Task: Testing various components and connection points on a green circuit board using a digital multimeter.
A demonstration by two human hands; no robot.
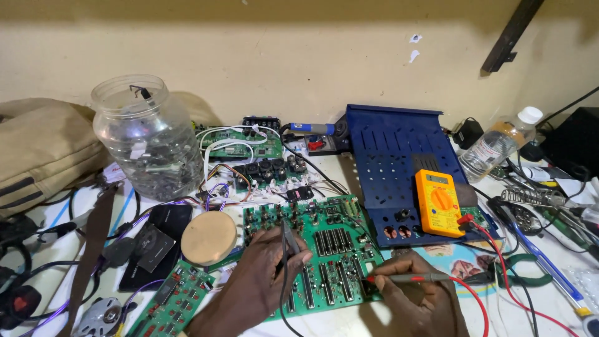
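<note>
A large green circuit board (331, 249) lies in front of me on the white bench. My left hand (262, 281) rests on the board's left part and pinches a black test probe (289, 237) with its black lead trailing down. My right hand (415, 293) holds a red test probe (409, 278) lying almost flat, its tip touching the board's lower right edge. A red lead (493, 249) runs from it up to a yellow multimeter (438, 203) that rests on a blue metal tray (393, 162).
A clear plastic jar (146, 134) of small parts stands at the back left beside a tan bag (37, 150). A round wooden disc (208, 237), smaller green boards (175, 302) and cables crowd the left. A plastic bottle (499, 142), pliers (518, 265) and tools lie right.
</note>
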